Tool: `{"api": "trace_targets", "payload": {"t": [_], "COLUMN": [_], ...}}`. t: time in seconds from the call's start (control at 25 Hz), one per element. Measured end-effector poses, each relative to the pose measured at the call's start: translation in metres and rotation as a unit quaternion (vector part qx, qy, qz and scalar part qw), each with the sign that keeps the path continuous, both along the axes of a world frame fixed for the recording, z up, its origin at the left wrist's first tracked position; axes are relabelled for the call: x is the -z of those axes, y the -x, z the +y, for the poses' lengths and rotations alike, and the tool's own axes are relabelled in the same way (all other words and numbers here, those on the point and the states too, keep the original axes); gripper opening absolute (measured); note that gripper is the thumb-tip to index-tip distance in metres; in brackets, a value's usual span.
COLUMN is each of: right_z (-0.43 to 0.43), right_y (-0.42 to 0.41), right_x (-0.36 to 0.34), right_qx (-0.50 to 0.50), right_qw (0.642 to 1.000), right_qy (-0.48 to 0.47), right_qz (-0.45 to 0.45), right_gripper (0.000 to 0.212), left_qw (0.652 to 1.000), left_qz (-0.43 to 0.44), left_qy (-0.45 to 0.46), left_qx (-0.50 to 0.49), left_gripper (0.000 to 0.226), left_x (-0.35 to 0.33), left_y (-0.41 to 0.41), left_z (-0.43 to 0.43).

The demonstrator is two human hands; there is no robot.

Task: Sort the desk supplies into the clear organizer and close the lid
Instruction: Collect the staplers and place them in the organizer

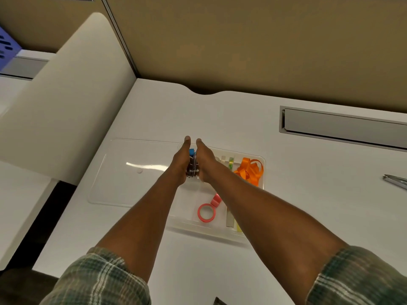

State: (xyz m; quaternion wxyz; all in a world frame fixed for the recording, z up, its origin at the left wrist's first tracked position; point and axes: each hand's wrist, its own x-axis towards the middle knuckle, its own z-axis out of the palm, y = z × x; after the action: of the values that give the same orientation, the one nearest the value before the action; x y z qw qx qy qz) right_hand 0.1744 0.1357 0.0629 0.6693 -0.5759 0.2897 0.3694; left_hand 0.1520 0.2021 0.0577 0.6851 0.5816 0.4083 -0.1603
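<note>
The clear organizer (pixel 263 172) lies on the white desk with its lid (pixel 132 172) swung flat to the left. My left hand (pixel 181 165) and my right hand (pixel 206 165) are pressed together over its far left compartment. Between them they hold a small bunch of clips (pixel 192 167), blue and dark with metal wire showing. Both thumbs point away from me. Orange ribbon (pixel 250 170) fills the far right compartment. Two pink tape rolls (pixel 206 213) lie in a near compartment, beside pale sticky strips (pixel 229 217). What lies under my hands is hidden.
A metal tool (pixel 396 181) pokes in at the right edge of the desk. A grey cable slot (pixel 343 126) is set into the desk at the back right. A cream partition panel (pixel 55 106) rises on the left, and the desk's left edge drops off there.
</note>
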Motion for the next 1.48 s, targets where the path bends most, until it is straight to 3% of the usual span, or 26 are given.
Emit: {"api": "trace_targets", "payload": {"t": [0.2,0.36,0.52,0.6,0.68,0.88,1.04,1.16,1.28,1.48], "right_z": [0.003,-0.002,-0.027,-0.044,-0.075,-0.206,-0.321,-0.407,-0.478,-0.559], "right_y": [0.000,0.001,0.002,0.006,0.005,0.017,0.025,0.035,0.043,0.035], "right_x": [0.001,-0.008,-0.012,-0.015,-0.007,-0.011,0.022,0.045,0.058,0.074], "right_qx": [0.018,0.018,-0.028,-0.044,-0.035,-0.049,-0.027,-0.019,-0.069,-0.224], "right_qw": [1.000,1.000,0.993,0.980,0.963,0.886,0.853,0.828,0.797,0.723], "right_qy": [-0.010,-0.018,0.041,0.065,0.122,0.302,0.392,0.452,0.511,0.584], "right_qz": [0.013,0.014,-0.106,-0.182,-0.236,-0.349,-0.344,-0.331,-0.314,-0.292], "right_gripper": [0.071,0.073,0.063,0.066,0.069,0.039,0.029,0.020,0.017,0.055], "left_qw": [0.999,0.999,0.994,0.977,0.966,0.954,0.937,0.901,0.834,0.695], "left_qz": [0.001,-0.004,-0.052,-0.097,-0.131,-0.167,-0.184,-0.177,-0.180,-0.161], "left_qy": [0.032,0.045,-0.094,-0.184,-0.217,-0.205,-0.197,-0.237,-0.294,-0.396], "left_qx": [-0.004,0.004,0.023,0.044,0.056,0.142,0.222,0.316,0.430,0.579], "left_gripper": [0.083,0.085,0.070,0.058,0.047,0.030,0.031,0.026,0.033,0.059], "left_x": [0.002,-0.011,-0.020,-0.026,-0.029,-0.020,-0.004,0.015,0.038,0.068], "left_y": [-0.001,-0.001,-0.005,-0.005,-0.006,-0.004,0.000,0.009,0.021,0.039], "left_z": [-0.003,-0.012,-0.035,-0.056,-0.083,-0.167,-0.245,-0.308,-0.364,-0.419]}}
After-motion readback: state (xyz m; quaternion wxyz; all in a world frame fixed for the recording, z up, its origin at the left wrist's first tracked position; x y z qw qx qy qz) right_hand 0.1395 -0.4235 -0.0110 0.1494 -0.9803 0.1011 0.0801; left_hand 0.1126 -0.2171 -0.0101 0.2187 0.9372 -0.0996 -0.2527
